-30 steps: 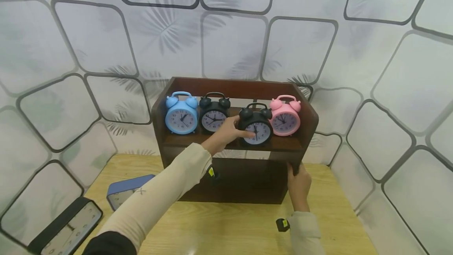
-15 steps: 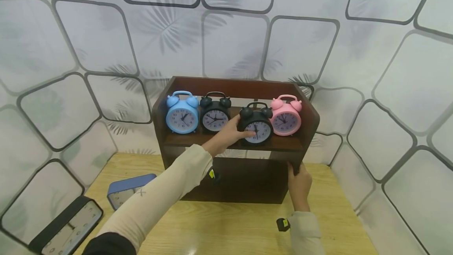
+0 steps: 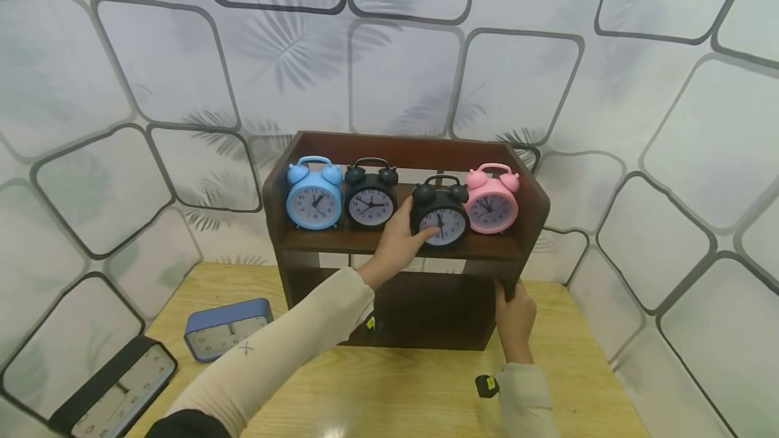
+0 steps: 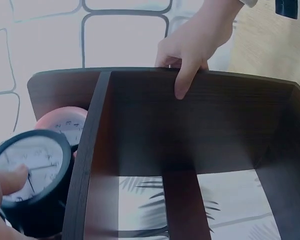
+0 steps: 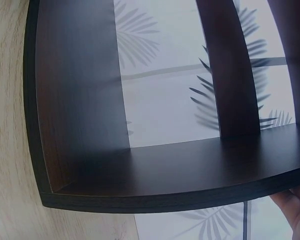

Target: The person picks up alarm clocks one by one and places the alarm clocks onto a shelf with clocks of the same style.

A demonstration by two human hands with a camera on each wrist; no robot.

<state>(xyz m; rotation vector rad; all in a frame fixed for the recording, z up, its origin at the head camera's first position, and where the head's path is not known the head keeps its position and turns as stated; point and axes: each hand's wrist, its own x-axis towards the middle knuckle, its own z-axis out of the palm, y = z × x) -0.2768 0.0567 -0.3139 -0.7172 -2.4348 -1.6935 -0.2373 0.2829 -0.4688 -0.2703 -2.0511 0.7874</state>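
Observation:
In the head view my left hand (image 3: 397, 247) grips a black twin-bell alarm clock (image 3: 452, 227), thumb across its white dial. This clock stands at the front of the upper shelf of a dark brown wooden rack (image 3: 398, 242), overlapping a pink alarm clock (image 3: 491, 207) behind it. Left of the hand are another black alarm clock (image 3: 370, 205) and a light blue one (image 3: 314, 201). My right hand (image 3: 515, 320) holds the rack's right side panel below that shelf. The left wrist view shows its thumb (image 4: 186, 80) inside the panel and the other fingers outside.
A blue rectangular clock (image 3: 228, 330) and a black rectangular clock (image 3: 115, 391) lie on the wooden table (image 3: 389, 391) to the left. Behind the rack rises a patterned wall (image 3: 402, 80). The rack's lower compartment (image 5: 165, 170) has an open back with a slat.
My left wrist and forearm have swung slightly down and to the right, uncovering more of the blue rectangular clock. The gripped alarm clock and my right hand stay nearly still.

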